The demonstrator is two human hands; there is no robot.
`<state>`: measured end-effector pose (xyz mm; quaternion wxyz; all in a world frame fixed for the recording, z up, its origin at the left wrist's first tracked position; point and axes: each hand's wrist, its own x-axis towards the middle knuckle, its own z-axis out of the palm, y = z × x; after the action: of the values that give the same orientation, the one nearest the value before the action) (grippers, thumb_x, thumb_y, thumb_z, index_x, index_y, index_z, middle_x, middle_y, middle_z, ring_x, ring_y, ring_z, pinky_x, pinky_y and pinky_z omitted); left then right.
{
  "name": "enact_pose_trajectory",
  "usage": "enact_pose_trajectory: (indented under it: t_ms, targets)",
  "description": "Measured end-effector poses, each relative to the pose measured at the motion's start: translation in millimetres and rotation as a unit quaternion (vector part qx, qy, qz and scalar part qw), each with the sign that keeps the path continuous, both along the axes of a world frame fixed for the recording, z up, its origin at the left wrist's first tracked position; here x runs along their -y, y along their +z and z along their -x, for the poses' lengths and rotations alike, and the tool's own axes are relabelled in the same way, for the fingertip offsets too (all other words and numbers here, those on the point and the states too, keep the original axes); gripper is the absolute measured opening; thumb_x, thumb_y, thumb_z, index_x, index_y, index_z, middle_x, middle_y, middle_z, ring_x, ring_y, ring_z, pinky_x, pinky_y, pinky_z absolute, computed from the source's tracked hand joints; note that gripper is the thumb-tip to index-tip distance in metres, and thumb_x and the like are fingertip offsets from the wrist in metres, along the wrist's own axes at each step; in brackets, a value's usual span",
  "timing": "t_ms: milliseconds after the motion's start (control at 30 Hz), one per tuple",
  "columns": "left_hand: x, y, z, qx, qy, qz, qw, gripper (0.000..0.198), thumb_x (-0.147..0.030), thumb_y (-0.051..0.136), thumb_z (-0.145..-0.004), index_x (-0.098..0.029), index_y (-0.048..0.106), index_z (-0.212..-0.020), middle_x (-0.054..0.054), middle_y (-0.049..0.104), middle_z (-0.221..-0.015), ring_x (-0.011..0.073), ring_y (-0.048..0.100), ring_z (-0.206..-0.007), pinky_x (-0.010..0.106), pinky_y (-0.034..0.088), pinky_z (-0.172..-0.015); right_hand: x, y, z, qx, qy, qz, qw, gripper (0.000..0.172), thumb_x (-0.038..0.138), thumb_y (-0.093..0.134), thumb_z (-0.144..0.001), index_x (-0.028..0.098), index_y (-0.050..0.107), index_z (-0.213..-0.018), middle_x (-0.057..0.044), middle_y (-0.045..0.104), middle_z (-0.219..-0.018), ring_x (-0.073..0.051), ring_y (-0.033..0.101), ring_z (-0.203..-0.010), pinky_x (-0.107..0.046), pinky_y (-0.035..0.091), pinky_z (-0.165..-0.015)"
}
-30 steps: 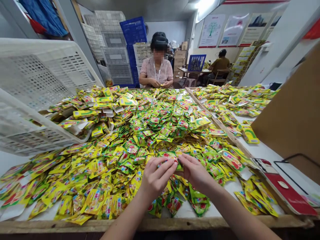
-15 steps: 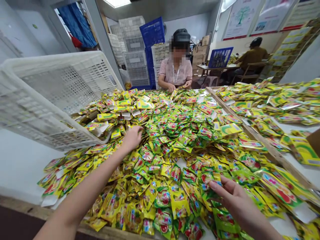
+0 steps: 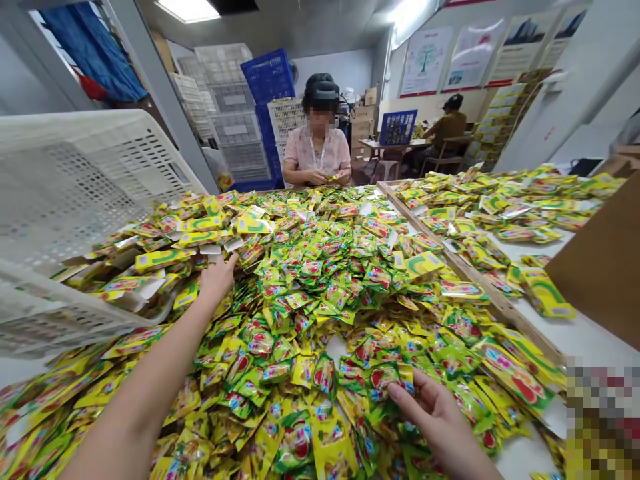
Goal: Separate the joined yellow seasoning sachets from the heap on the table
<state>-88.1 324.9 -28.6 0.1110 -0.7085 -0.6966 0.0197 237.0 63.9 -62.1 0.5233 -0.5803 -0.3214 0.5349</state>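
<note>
My left hand (image 3: pixel 217 279) reaches over the pile at its left part, fingers apart, close to flattened yellow cartons (image 3: pixel 203 238) with white flaps. Nothing shows in it. At the lower right, my right hand (image 3: pixel 425 403) pinches a small green and yellow packet (image 3: pixel 385 381) with a red fruit picture between thumb and fingers. Around both hands spreads a heap of green packets (image 3: pixel 325 267) and yellow packets. A white crate (image 3: pixel 95 293) lies tipped on its side at the left, with cartons spilling from its mouth.
A wooden strip (image 3: pixel 450 253) divides the table; more cartons (image 3: pixel 545 290) lie beyond it. A brown cardboard box (image 3: pixel 600 260) stands at the right. Across the table sits a person (image 3: pixel 318 150) handling a small item. Stacked crates (image 3: pixel 240 143) and another seated person (image 3: pixel 447 130) are behind.
The view has turned right, bringing the cardboard box further in. My left hand has moved towards the cartons by the crate. My right hand still holds the packet.
</note>
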Motion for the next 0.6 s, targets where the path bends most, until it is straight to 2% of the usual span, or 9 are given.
enact_pose_trajectory:
  t_ms: [100,200,300,367,433,500,567,600]
  targets:
    - [28,13.8,-1,-0.006,-0.042,-0.002,0.999,0.038,-0.011,0.037,-0.085,-0.018,0.051,-0.119,0.018,0.052,-0.117,0.0332,0.055,-0.105,0.042,0.045,-0.08,-2,-5.4,-1,0.03,0.009,-0.022,0.999,0.041,0.058,0.076,-0.057,0.022,0.067,-0.074,-0.004,0.073,-0.076,-0.025,0.067,-0.081,-0.032,0.054,-0.072]
    - [57,15.4,-5,0.009,-0.08,0.009,0.997,0.031,-0.016,0.043,-0.081,-0.02,0.056,-0.108,0.013,0.055,-0.111,0.0285,0.056,-0.101,0.036,0.045,-0.079,-6,-17.0,0,0.055,0.014,-0.047,0.997,0.037,0.056,0.075,-0.06,0.021,0.064,-0.066,0.0,0.068,-0.064,-0.022,0.065,-0.068,-0.029,0.053,-0.063]
    - [78,15.5,-2,0.045,-0.073,-0.005,0.996,0.03,-0.014,0.044,-0.078,-0.018,0.056,-0.105,0.012,0.058,-0.102,0.0266,0.059,-0.094,0.036,0.047,-0.078,-9,-26.8,0,0.037,0.019,-0.047,0.998,0.038,0.055,0.076,-0.059,0.02,0.064,-0.067,0.0,0.067,-0.063,-0.021,0.064,-0.066,-0.029,0.052,-0.06]
    - [88,21.1,2,0.082,-0.054,-0.031,0.995,0.032,-0.01,0.04,-0.078,-0.015,0.056,-0.105,0.014,0.059,-0.099,0.0272,0.06,-0.091,0.038,0.048,-0.077,-10,-28.2,-2,0.019,0.016,-0.032,0.999,0.039,0.054,0.077,-0.058,0.02,0.065,-0.07,0.0,0.068,-0.065,-0.021,0.065,-0.067,-0.028,0.053,-0.06]
    - [101,29.6,1,0.13,-0.049,-0.064,0.988,0.034,-0.01,0.034,-0.081,-0.013,0.055,-0.109,0.016,0.059,-0.103,0.0267,0.06,-0.094,0.038,0.048,-0.08,-8,-24.1,-3,0.007,0.007,-0.025,1.0,0.037,0.052,0.078,-0.058,0.02,0.064,-0.067,0.001,0.068,-0.066,-0.019,0.065,-0.068,-0.027,0.053,-0.061]
    - [120,36.1,-9,0.175,-0.065,-0.088,0.978,0.035,-0.015,0.03,-0.086,-0.016,0.053,-0.111,0.013,0.059,-0.109,0.0235,0.059,-0.099,0.035,0.047,-0.085,-4,-14.9,-2,-0.012,0.026,-0.033,0.999,0.035,0.049,0.079,-0.059,0.019,0.063,-0.067,0.001,0.069,-0.067,-0.018,0.066,-0.068,-0.026,0.053,-0.062]
    - [148,37.1,-31,0.263,-0.104,-0.088,0.955,0.032,-0.022,0.029,-0.09,-0.019,0.053,-0.11,0.008,0.061,-0.108,0.0201,0.06,-0.099,0.031,0.048,-0.085,-1,-2.2,3,-0.047,0.053,-0.061,0.996,0.033,0.047,0.079,-0.062,0.02,0.065,-0.074,0.0,0.071,-0.072,-0.018,0.066,-0.071,-0.027,0.054,-0.063]
    - [163,35.6,-44,0.345,-0.132,-0.079,0.926,0.03,-0.025,0.031,-0.09,-0.02,0.054,-0.108,0.007,0.063,-0.105,0.0197,0.061,-0.094,0.031,0.05,-0.081,0,4.9,5,-0.066,0.071,-0.076,0.992,0.033,0.047,0.08,-0.062,0.021,0.066,-0.078,-0.001,0.071,-0.074,-0.018,0.067,-0.071,-0.026,0.054,-0.063]
